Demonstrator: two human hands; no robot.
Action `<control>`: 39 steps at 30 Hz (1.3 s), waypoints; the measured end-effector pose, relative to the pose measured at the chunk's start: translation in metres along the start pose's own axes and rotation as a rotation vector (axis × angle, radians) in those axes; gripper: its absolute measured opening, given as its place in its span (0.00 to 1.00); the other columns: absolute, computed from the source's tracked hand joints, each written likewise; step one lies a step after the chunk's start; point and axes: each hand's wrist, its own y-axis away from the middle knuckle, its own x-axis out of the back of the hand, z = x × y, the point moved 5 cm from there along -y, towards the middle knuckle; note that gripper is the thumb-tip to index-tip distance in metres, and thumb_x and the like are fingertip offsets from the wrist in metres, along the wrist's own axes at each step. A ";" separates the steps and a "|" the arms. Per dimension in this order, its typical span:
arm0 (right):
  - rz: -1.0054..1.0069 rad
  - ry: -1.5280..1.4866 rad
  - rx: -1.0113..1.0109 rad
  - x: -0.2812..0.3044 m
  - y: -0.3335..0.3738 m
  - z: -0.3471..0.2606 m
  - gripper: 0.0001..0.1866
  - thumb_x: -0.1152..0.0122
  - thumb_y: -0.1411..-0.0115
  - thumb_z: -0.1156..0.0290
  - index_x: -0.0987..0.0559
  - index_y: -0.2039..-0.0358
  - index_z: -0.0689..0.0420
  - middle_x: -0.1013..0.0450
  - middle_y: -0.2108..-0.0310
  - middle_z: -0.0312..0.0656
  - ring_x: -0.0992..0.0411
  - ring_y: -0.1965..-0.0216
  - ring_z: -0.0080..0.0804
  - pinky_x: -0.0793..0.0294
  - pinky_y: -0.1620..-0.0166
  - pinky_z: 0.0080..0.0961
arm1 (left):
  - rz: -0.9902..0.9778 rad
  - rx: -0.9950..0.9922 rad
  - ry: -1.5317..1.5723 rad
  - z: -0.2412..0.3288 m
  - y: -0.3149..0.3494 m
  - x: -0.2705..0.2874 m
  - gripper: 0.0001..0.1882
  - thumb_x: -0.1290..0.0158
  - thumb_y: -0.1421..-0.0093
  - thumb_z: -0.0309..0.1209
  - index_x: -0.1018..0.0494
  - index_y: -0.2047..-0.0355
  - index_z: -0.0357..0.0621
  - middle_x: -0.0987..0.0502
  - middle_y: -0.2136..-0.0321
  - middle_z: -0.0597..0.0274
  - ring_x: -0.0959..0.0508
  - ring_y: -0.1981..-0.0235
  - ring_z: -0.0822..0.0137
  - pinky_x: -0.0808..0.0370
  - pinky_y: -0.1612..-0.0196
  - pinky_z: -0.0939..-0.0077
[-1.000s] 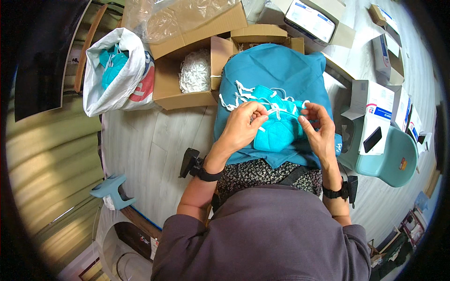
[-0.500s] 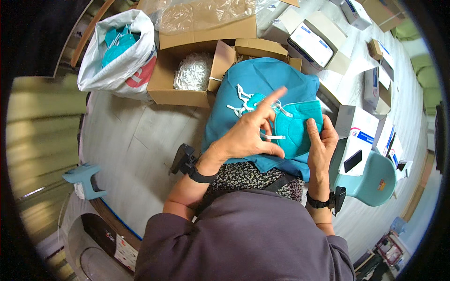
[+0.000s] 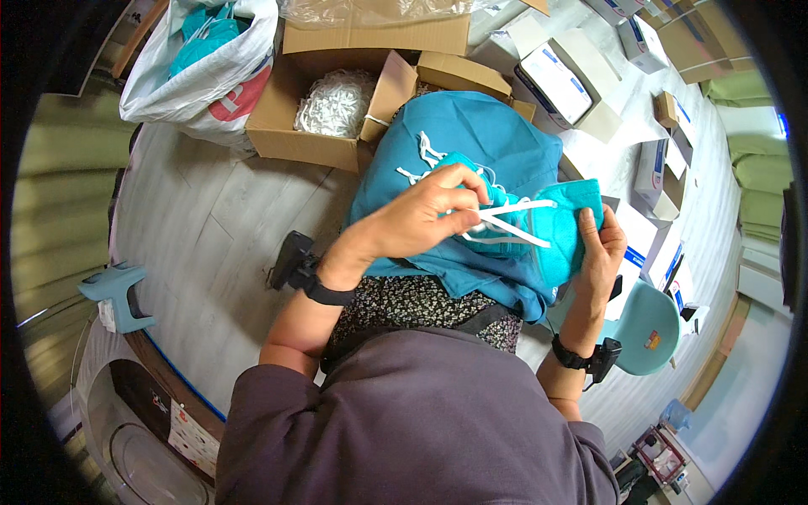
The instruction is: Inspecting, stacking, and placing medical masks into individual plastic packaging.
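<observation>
My right hand (image 3: 602, 248) grips a teal face mask (image 3: 566, 225) by its right end, thumb on top. My left hand (image 3: 442, 206) is closed in a pinch on the mask's white ear loop (image 3: 513, 225), whose strands stretch from the fingertips to the mask. Beneath and behind my left hand, more teal mask fabric with white loops (image 3: 431, 150) lies on the blue cloth (image 3: 480, 118) over my lap. How many masks lie there is partly hidden by my hand.
A cardboard box (image 3: 311, 150) of white elastic loops (image 3: 337, 103) stands ahead, left of the lap. Beside it is a white bag (image 3: 181, 97) holding teal masks. White cartons (image 3: 555, 84) stand ahead to the right, near a light-teal stool (image 3: 648, 332). Another small stool (image 3: 118, 295) is at left.
My left hand has gone from spread fingers to a pinch on the ear loop, pulling it away from the mask. The right hand keeps its hold; the whole view has shifted slightly.
</observation>
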 end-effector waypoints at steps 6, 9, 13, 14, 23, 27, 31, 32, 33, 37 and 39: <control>0.020 -0.077 -0.062 0.021 0.010 0.007 0.08 0.41 0.34 0.74 0.22 0.57 0.64 0.21 0.65 0.36 0.26 0.69 0.17 0.27 0.64 0.14 | 0.182 -0.328 1.274 0.040 0.005 0.057 0.19 0.53 0.30 0.38 0.31 0.78 0.43 0.29 0.73 0.63 0.29 0.69 0.66 0.34 0.46 0.59; -0.024 -0.097 -0.046 0.015 0.013 0.009 0.08 0.42 0.34 0.75 0.22 0.57 0.64 0.21 0.64 0.37 0.25 0.67 0.18 0.27 0.61 0.14 | 0.161 -0.201 1.236 0.034 0.001 0.045 0.24 0.55 0.31 0.46 0.38 0.83 0.52 0.34 0.76 0.67 0.29 0.72 0.70 0.36 0.50 0.58; -0.054 -0.015 -0.134 0.012 0.008 0.025 0.08 0.41 0.34 0.73 0.23 0.58 0.64 0.22 0.65 0.35 0.27 0.68 0.16 0.28 0.63 0.14 | 0.045 0.149 1.306 0.019 -0.012 0.000 0.25 0.58 0.29 0.48 0.21 0.62 0.40 0.20 0.70 0.50 0.23 0.73 0.62 0.27 0.58 0.65; -0.047 0.039 -0.132 0.018 0.005 0.031 0.08 0.40 0.34 0.73 0.22 0.59 0.64 0.22 0.66 0.35 0.27 0.68 0.17 0.28 0.63 0.15 | 0.026 0.206 1.296 0.021 -0.015 -0.006 0.27 0.57 0.30 0.48 0.22 0.58 0.33 0.19 0.70 0.48 0.20 0.69 0.60 0.25 0.60 0.71; 0.093 0.672 0.284 -0.003 0.012 -0.016 0.17 0.38 0.39 0.77 0.23 0.49 0.61 0.23 0.54 0.41 0.31 0.72 0.19 0.28 0.68 0.21 | -0.082 0.375 0.593 0.003 -0.032 -0.044 0.15 0.50 0.31 0.33 0.21 0.68 0.35 0.24 0.77 0.65 0.25 0.74 0.77 0.29 0.66 0.82; -0.354 0.185 -0.069 -0.062 0.028 -0.027 0.18 0.41 0.34 0.71 0.25 0.46 0.63 0.22 0.61 0.38 0.29 0.72 0.17 0.28 0.68 0.18 | -0.177 0.431 0.420 -0.004 -0.021 -0.054 0.10 0.49 0.32 0.30 0.23 0.65 0.36 0.22 0.72 0.66 0.26 0.71 0.78 0.28 0.65 0.81; -0.446 0.510 0.033 -0.066 0.037 -0.033 0.15 0.33 0.39 0.63 0.22 0.70 0.64 0.27 0.78 0.38 0.30 0.77 0.19 0.33 0.74 0.21 | -0.084 0.334 -0.030 0.021 -0.010 -0.050 0.04 0.44 0.39 0.25 0.24 0.67 0.36 0.23 0.77 0.60 0.25 0.71 0.77 0.27 0.67 0.74; -0.442 0.541 0.069 -0.060 0.038 -0.034 0.17 0.29 0.41 0.61 0.23 0.75 0.63 0.29 0.81 0.36 0.34 0.79 0.18 0.36 0.76 0.21 | -0.139 0.363 -0.020 0.023 -0.006 -0.052 0.05 0.44 0.37 0.27 0.24 0.68 0.36 0.22 0.76 0.58 0.24 0.71 0.75 0.27 0.67 0.73; -0.436 0.482 0.030 -0.055 0.040 -0.033 0.22 0.24 0.47 0.60 0.29 0.81 0.59 0.37 0.84 0.31 0.42 0.81 0.15 0.45 0.78 0.21 | -0.183 0.333 0.022 0.029 -0.004 -0.054 0.07 0.45 0.36 0.28 0.24 0.68 0.36 0.22 0.76 0.59 0.24 0.72 0.73 0.27 0.67 0.73; -0.387 0.323 -0.009 -0.033 0.042 -0.034 0.24 0.24 0.49 0.70 0.35 0.87 0.55 0.40 0.86 0.26 0.46 0.81 0.13 0.52 0.78 0.19 | -0.237 0.344 0.169 0.038 0.006 -0.061 0.13 0.49 0.32 0.33 0.26 0.70 0.36 0.25 0.77 0.59 0.27 0.75 0.70 0.30 0.69 0.70; -0.357 0.356 0.022 -0.020 0.045 -0.049 0.24 0.28 0.47 0.74 0.37 0.88 0.55 0.39 0.86 0.28 0.45 0.82 0.15 0.51 0.78 0.20 | -0.269 0.368 0.163 0.042 0.014 -0.059 0.16 0.51 0.30 0.34 0.28 0.72 0.36 0.27 0.79 0.61 0.29 0.76 0.72 0.31 0.70 0.72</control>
